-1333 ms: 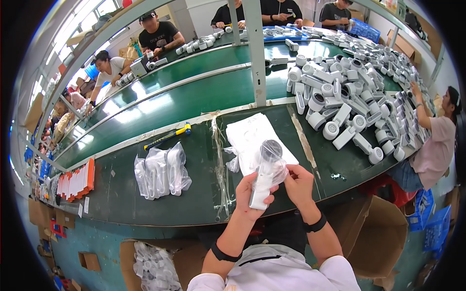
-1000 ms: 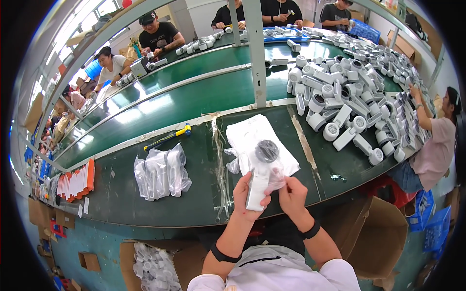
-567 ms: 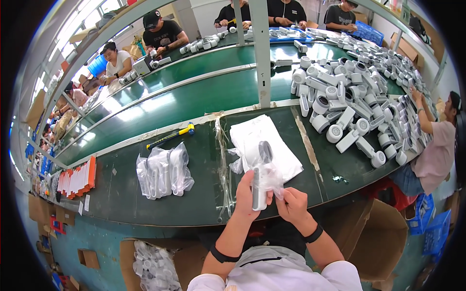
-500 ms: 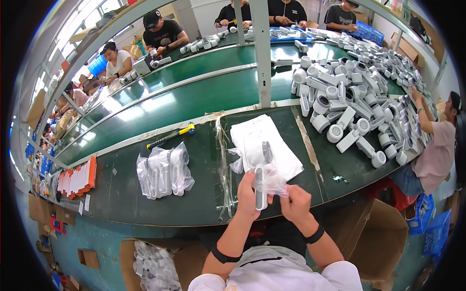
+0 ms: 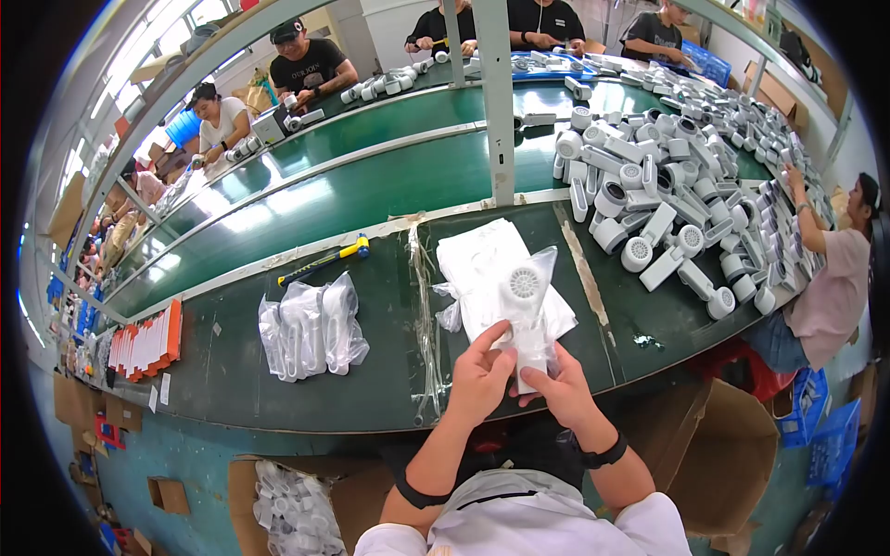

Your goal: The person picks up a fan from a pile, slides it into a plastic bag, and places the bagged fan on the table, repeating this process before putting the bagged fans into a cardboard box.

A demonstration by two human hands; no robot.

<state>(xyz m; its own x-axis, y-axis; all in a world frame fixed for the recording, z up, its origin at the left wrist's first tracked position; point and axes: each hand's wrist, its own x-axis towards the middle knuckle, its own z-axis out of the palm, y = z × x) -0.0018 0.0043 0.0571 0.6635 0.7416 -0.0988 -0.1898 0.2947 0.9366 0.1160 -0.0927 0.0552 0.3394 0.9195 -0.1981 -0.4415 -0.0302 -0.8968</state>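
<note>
A white handheld fan (image 5: 525, 285) with a round grille head and a straight handle is inside a clear plastic bag (image 5: 546, 264). Its head points away from me, grille up. My right hand (image 5: 562, 389) is closed round the lower handle, with the thumb on top. On the handle's other side my left hand (image 5: 480, 378) grips the bagged fan between thumb and fingers. Below the fan lies a stack of white plastic bags (image 5: 475, 250). To the left, several bagged fans (image 5: 313, 329) lie side by side on the dark green table (image 5: 222, 371).
A hammer (image 5: 324, 259) with a yellow head lies behind the bagged fans. A large heap of unbagged fans (image 5: 663, 199) fills the right. Cardboard boxes stand below the table, one (image 5: 297, 510) with bagged fans. Beyond a metal post (image 5: 501, 120), co-workers sit along a green conveyor (image 5: 306, 204).
The fan has turned over, so its grille now faces up, and the bag covers it further down the handle. My right hand has moved from the bag's edge onto the handle.
</note>
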